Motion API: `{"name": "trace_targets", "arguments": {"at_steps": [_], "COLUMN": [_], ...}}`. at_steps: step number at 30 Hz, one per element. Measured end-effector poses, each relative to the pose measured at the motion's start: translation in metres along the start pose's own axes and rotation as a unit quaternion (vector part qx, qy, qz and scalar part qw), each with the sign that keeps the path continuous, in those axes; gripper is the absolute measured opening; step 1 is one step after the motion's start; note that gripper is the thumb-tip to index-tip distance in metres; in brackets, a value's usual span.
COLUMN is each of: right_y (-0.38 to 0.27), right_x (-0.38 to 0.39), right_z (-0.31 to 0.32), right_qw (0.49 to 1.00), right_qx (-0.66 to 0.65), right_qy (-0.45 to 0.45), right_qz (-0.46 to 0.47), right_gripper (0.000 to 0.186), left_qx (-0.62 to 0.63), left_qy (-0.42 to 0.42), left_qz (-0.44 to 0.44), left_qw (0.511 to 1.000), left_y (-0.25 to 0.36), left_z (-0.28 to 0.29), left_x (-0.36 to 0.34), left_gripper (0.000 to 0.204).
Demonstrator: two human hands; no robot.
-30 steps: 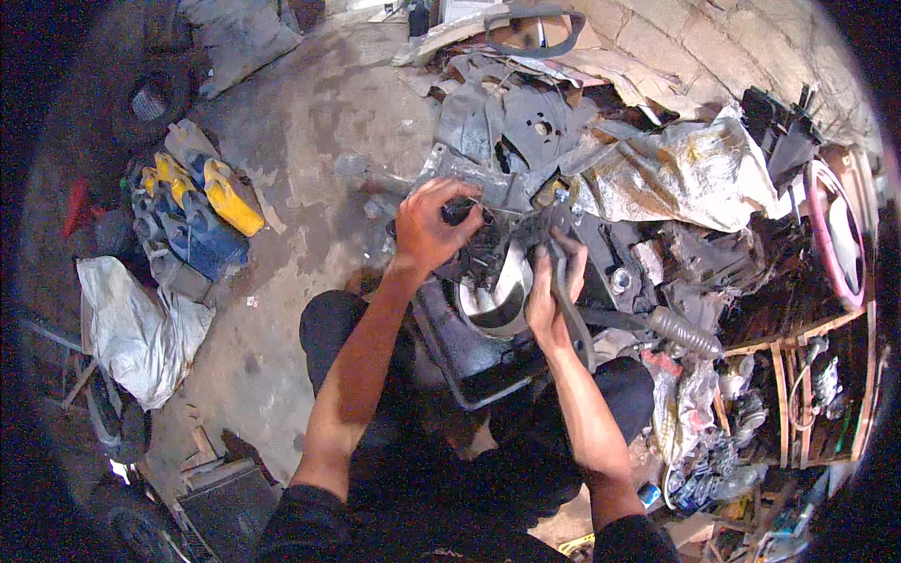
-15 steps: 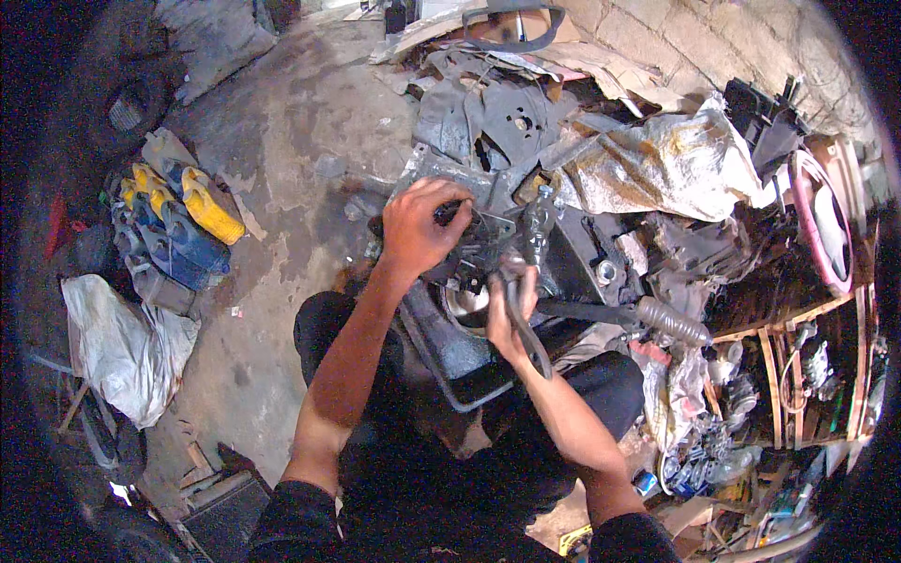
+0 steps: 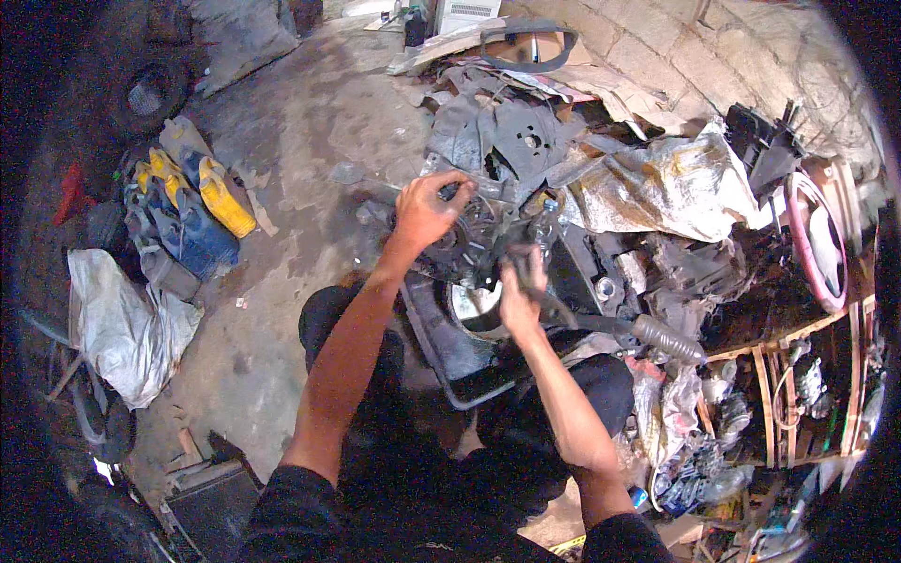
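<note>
A dark, greasy mechanical assembly sits between my knees, above a black frame-like housing. My left hand is curled at the assembly's far left, thumb and fingers closed around a dark part there. At the near right side, my right hand grips a dark, curved, bar-like piece, blurred by motion; its kind is unclear. Below the hands, a shiny round metal surface shows inside the housing. A small metal fitting stands up at the assembly's far right.
Yellow and blue cut containers and a white sack lie on the floor at left. Beyond the assembly are grey plates and a silvery sheet. A ribbed hose and wooden shelving with parts are at right.
My right hand has shifted slightly, and the curved piece in it has swung to point more rightward. My left hand stays at the assembly. The whole view has shifted a little.
</note>
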State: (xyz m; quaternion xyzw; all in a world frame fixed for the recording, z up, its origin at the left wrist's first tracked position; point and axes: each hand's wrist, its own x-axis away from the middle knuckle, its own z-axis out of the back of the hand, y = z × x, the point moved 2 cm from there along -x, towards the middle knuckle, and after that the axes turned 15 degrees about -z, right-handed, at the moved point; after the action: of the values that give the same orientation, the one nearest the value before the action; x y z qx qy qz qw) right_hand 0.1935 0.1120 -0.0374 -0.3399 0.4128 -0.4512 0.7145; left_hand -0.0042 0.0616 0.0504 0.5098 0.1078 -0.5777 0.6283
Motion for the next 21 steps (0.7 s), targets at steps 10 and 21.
{"name": "trace_targets", "arguments": {"at_steps": [10, 21], "right_y": [-0.04, -0.05], "right_x": [0.011, 0.015], "right_z": [0.0, 0.015], "right_qw": [0.997, 0.995], "right_qx": [-0.071, -0.055], "right_qy": [-0.008, 0.085], "right_qz": [-0.005, 0.024], "right_gripper": [0.032, 0.021], "left_qx": [-0.007, -0.004], "left_qy": [0.019, 0.042], "left_qz": [-0.026, -0.025], "left_qw": [0.999, 0.999], "left_y": [-0.003, -0.001], "left_z": [0.0, -0.002], "left_x": [0.004, 0.006], "left_gripper": [0.019, 0.016]}}
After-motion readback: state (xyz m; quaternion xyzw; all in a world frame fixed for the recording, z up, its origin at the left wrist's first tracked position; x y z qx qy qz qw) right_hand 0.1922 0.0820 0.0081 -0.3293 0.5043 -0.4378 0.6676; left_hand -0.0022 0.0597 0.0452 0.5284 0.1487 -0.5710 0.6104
